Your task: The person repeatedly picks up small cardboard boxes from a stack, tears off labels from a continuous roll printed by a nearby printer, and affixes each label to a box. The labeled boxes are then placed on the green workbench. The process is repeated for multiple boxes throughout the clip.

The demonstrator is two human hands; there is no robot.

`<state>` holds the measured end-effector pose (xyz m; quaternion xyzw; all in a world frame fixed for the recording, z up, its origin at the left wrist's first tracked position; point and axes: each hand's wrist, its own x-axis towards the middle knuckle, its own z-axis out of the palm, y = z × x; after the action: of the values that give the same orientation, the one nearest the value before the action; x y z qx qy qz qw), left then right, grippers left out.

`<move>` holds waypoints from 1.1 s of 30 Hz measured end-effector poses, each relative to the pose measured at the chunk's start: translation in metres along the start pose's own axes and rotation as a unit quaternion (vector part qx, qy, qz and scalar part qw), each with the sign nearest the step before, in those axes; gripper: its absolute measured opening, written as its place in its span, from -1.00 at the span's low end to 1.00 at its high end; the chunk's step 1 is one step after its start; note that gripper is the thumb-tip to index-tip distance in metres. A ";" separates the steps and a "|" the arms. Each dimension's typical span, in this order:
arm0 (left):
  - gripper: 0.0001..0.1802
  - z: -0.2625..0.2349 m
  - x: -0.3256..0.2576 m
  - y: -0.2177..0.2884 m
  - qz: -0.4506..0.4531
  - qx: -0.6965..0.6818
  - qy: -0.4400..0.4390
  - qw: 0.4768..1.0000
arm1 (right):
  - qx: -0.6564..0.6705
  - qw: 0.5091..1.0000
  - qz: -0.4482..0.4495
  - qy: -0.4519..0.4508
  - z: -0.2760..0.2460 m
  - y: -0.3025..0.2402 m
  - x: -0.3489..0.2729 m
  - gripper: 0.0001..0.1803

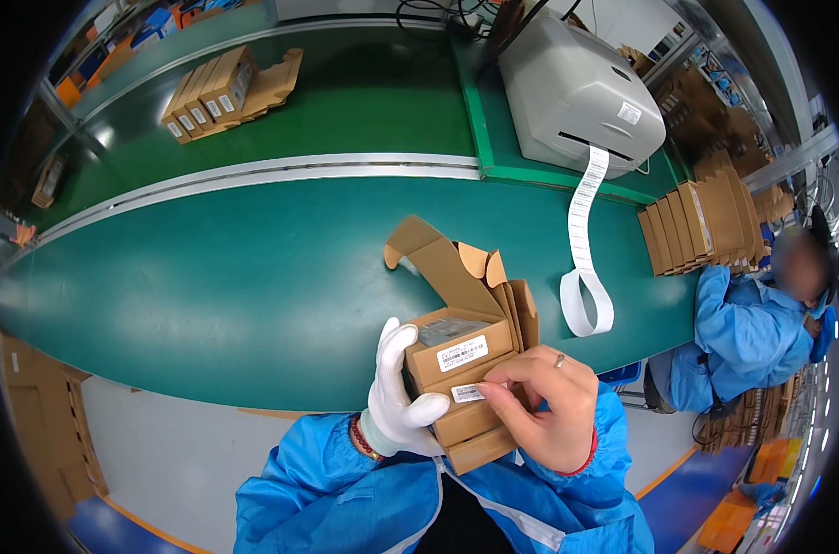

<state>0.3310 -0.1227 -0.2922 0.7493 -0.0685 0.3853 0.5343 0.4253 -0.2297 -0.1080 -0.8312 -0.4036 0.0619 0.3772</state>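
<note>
My left hand, in a white glove, is wrapped round the left side of several small brown cardboard boxes stacked in front of my chest. The top box has its lid flap raised, a grey packet inside and a white label on its front. My bare right hand pinches the right end of a small white sticker between thumb and forefinger, against the front of the box below. Whether the sticker lies fully flat I cannot tell.
A grey label printer stands at the back right, its printed label strip curling down onto the green table. Stacked cartons are on the right, beside a person in blue. More boxes rest on the conveyor behind.
</note>
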 end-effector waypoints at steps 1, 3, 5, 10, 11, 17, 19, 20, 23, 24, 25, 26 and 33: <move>-0.07 0.001 -0.001 -0.001 -0.001 0.000 0.000 1.000 | -0.003 1.000 -0.003 -0.002 0.000 0.000 0.000 -0.84; -0.13 0.002 0.003 0.000 -0.006 0.002 -0.006 1.000 | -0.008 1.000 -0.008 -0.004 0.000 0.001 0.000 -0.84; -0.18 0.001 0.011 0.006 -0.008 0.009 -0.010 1.000 | -0.018 1.000 -0.008 -0.005 0.002 0.002 0.001 -0.83; -0.17 0.003 0.021 0.009 0.009 0.018 0.001 1.000 | -0.091 0.995 -0.044 0.003 0.007 0.007 0.000 -0.82; -0.16 0.003 0.020 0.008 0.005 0.012 -0.007 1.000 | -0.118 0.991 -0.055 -0.012 0.005 0.007 0.001 -0.80; -0.04 0.005 0.007 -0.006 0.031 0.051 0.040 0.997 | -0.147 0.988 -0.008 0.042 -0.023 0.022 0.015 -0.60; -0.01 0.012 0.020 -0.002 0.052 0.047 0.053 0.996 | -0.131 0.971 0.051 0.193 -0.055 0.057 0.023 -0.69; 0.00 0.012 0.023 0.000 0.054 0.047 0.043 0.997 | -0.164 0.959 0.101 0.207 -0.075 0.086 0.029 -0.70; 0.00 0.013 0.018 0.001 0.019 0.026 0.022 0.999 | -0.158 0.952 0.247 0.084 -0.109 0.202 0.032 -0.68; 0.00 0.012 0.013 -0.001 0.003 0.023 0.008 1.000 | -0.140 0.945 0.292 0.039 -0.110 0.228 0.030 -0.67; 0.00 0.011 0.008 -0.003 -0.017 0.021 -0.002 1.000 | -0.102 0.939 0.326 0.034 -0.103 0.234 0.031 -0.66; -0.01 0.007 0.000 -0.006 -0.038 0.027 -0.019 0.999 | -0.065 0.930 0.360 0.029 -0.098 0.238 0.029 -0.66; -0.16 0.008 0.009 -0.002 -0.078 0.043 -0.007 0.996 | 0.184 0.942 0.245 0.135 -0.062 0.243 0.027 -0.76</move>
<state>0.3421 -0.1257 -0.2889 0.7770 0.0028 0.3402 0.5296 0.6199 -0.3409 -0.2235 -0.8208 -0.1146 0.1127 0.5481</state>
